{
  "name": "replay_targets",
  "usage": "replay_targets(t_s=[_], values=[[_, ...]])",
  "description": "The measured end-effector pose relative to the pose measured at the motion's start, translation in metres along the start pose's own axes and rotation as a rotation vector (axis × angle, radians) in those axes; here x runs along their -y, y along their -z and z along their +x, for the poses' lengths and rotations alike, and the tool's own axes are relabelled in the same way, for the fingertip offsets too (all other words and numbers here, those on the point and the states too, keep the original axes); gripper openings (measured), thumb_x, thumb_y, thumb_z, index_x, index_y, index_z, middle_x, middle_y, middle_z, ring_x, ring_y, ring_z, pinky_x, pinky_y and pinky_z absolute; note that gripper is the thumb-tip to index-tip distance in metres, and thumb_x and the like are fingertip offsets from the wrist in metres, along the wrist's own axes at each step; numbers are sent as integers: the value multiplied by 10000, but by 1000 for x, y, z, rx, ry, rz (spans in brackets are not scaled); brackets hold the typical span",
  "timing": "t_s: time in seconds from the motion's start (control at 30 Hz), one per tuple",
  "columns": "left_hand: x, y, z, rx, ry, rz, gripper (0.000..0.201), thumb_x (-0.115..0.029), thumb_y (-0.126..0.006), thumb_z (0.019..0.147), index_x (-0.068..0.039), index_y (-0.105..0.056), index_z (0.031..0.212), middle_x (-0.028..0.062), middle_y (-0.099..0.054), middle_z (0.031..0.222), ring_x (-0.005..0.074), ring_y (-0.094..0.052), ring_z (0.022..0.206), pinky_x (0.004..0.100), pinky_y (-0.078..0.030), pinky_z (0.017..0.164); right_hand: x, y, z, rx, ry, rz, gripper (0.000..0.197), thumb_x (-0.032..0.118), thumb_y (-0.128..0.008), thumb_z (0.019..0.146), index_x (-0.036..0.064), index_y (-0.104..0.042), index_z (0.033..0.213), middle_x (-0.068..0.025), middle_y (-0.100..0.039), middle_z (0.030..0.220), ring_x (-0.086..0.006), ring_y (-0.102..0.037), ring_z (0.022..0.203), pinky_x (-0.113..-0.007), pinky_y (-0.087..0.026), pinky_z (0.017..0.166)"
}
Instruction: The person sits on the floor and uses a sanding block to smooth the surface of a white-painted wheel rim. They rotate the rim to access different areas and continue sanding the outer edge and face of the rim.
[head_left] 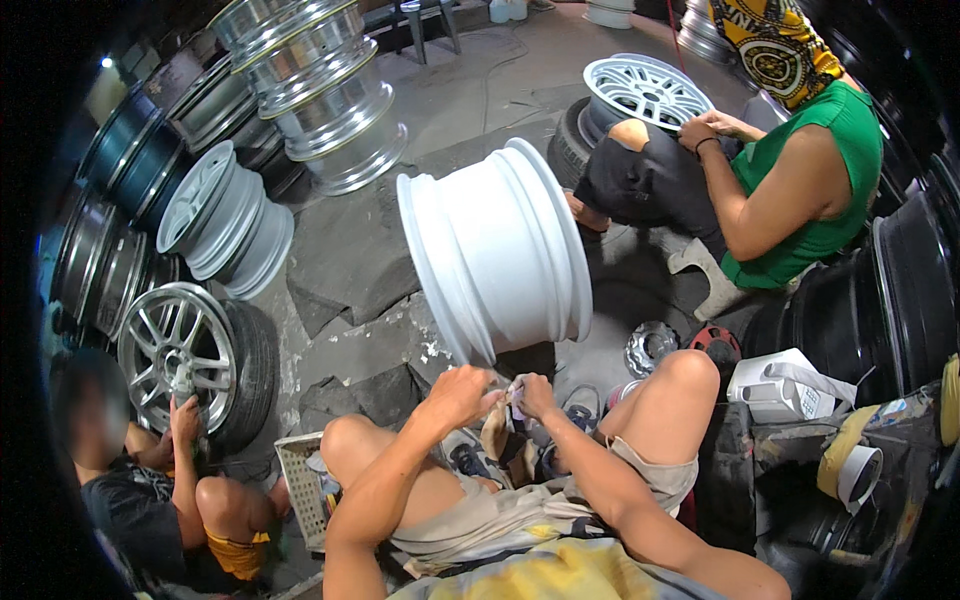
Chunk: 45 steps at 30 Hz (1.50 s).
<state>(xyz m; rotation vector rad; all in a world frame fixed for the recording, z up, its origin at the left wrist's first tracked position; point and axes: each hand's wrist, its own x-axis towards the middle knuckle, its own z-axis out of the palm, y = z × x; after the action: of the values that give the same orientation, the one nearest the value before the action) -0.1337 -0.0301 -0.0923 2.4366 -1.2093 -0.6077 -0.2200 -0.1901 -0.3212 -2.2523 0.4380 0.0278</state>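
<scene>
In front of my knees stands a white wheel rim (495, 250), its broad barrel side showing. Just below its lower edge my left hand (462, 397) and my right hand (533, 395) come close together between my knees. The fingers of both are closed, pinching a small pale grey scrap whose kind I cannot make out. A tan piece (496, 428) shows beneath my hands; whether it joins the scrap is unclear. Neither hand touches the rim.
A co-worker in green (815, 190) handles a pale spoked rim (645, 90) at right. Another person (135, 500) works at a tyred wheel (178, 340) on the left. Stacked rims (325, 110) stand behind. A crate (298, 490) sits by my left knee, a white container (785, 388) at right.
</scene>
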Motion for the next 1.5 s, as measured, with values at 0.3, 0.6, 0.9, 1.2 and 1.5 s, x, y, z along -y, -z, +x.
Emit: replay_targets(t_s=[0.3,0.6,0.9,1.2,1.5], values=[[20,91,13,-757,251,-474,358,-304,-642,980,14,-698,825,124,-661,648,172,-584,567,373,-469,555,186,165,2,-237,221,481,167,76,-714,841,12,-730,994,-165,-694,855,-292,-685,778,-372,-526,720],[96,117,104,-700,385,-701,578,-443,-397,1066,74,-653,1090,245,-710,920,343,-702,890,474,-510,832,246,133,60,-629,591,279,126,-3,-699,838,1,-730,959,-167,-681,879,-351,-670,790,-408,-525,724],[63,80,112,-919,316,-601,637,-443,-256,1093,73,-626,1149,354,-647,1125,527,-582,1121,543,-440,961,261,145,113,-669,441,316,244,91,-736,831,-8,-742,1055,-177,-741,868,-283,-737,775,-382,-560,734],[60,68,93,-1009,275,-661,626,-438,-257,1098,78,-611,1123,353,-645,1098,541,-583,1072,546,-446,918,257,134,81,-582,442,307,184,137,-756,812,30,-782,960,-187,-740,845,-301,-734,753,-379,-554,714],[48,69,88,-954,293,-641,603,-431,-278,1100,78,-600,1085,346,-639,1062,503,-603,1037,510,-446,920,263,153,134,-566,537,6,180,147,-709,864,23,-781,974,-199,-733,866,-367,-715,795,-433,-545,747]])
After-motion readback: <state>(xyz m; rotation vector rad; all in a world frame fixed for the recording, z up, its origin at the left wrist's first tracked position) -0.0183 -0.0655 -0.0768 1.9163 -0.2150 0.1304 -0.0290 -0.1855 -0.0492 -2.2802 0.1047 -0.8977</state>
